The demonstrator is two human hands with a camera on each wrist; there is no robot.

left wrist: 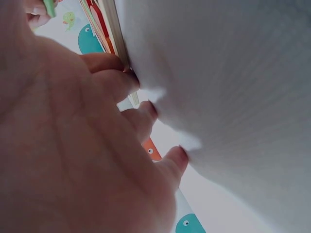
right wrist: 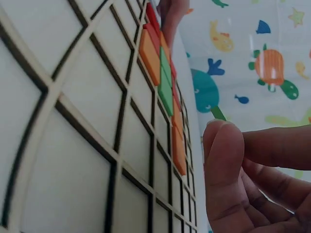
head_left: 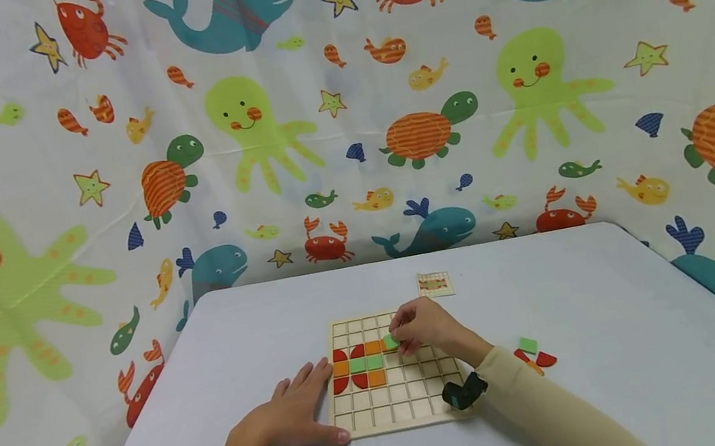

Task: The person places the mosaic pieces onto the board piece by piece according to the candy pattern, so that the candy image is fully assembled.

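My right hand [head_left: 426, 327] pinches a green square tile [head_left: 390, 342] between thumb and fingertips, over the upper middle of a wooden grid board [head_left: 402, 412]. In the right wrist view the green tile's edge pokes out above the thumb [right wrist: 224, 150]. Red quarter-round tiles [head_left: 361, 381], orange squares [head_left: 376, 377] and two green squares [head_left: 366, 363] lie in cells of the board's left half. My left hand [head_left: 292, 413] rests flat with fingers spread, its thumb and fingertips at the board's left edge. The left wrist view shows its fingers [left wrist: 114, 85] against that edge.
Right of the board lies a small group of loose pieces: a green square [head_left: 527, 345], red pieces [head_left: 546, 359] and some orange. A small pattern card [head_left: 434, 284] lies behind the board on the white table [head_left: 261, 324]. A sea-animal curtain [head_left: 344, 139] hangs behind the table.
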